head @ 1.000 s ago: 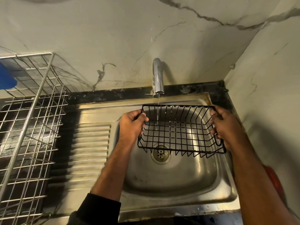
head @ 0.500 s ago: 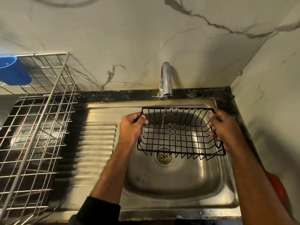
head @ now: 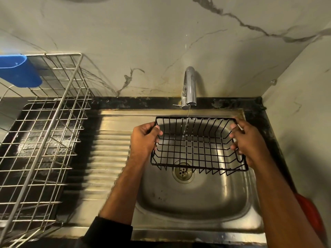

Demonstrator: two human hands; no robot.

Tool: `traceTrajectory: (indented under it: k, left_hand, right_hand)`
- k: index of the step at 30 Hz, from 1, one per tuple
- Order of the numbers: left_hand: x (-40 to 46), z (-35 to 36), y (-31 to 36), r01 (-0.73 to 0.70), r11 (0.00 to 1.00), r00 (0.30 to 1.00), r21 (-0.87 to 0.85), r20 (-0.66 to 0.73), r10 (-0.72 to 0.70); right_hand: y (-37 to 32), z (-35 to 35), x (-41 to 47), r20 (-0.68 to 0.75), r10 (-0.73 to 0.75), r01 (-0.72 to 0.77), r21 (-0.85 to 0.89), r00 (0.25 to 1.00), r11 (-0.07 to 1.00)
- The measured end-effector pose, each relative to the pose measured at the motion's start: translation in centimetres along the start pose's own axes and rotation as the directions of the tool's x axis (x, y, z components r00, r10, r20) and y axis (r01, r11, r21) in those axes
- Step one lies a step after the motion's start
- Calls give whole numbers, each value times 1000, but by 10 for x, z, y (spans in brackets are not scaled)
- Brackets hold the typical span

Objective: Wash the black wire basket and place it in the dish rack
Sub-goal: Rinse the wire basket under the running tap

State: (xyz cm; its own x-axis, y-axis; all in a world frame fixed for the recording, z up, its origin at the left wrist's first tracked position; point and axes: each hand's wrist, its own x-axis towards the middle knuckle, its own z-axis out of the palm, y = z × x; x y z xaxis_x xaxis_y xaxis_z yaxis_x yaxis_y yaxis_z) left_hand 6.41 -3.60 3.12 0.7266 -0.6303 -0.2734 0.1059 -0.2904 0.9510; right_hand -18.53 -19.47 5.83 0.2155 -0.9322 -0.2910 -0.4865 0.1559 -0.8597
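At the left end of the bench stands a silver wire dish rack point(head: 41, 133), with a blue plastic cup point(head: 19, 71) hung at its far left corner. A ribbed steel drainboard point(head: 109, 151) lies between the rack and the stainless steel sink basin point(head: 195, 199). The left hand point(head: 144, 138) has its grip clenched round the left end of the black wire basket point(head: 197, 145), thumb curled inside the rim. The basket is held above the basin, over the drain point(head: 182, 173), under a thin stream of water from the chrome tap point(head: 189, 86) at the bench's back edge. The right hand point(head: 248, 142) grips the basket's right end, fingers wrapped round the wires.
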Motion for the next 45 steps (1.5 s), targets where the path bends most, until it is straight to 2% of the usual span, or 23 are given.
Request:
traceTrajectory:
  k: [20,31,45]
  left_hand:
    - [7,24,1,-15,999,1000,51,25,14]
    - [10,16,-4,-4,1000,1000,12,17,4]
    - [4,17,-9,-26,998,999,53,26,25]
  right_hand:
    - [13,-13,10,-79,3,-3,6,997,1000]
    - [6,-4,7,-55,5,-6,-18,998,1000]
    - [6,-4,8,-40,52,-53,-16,998,998]
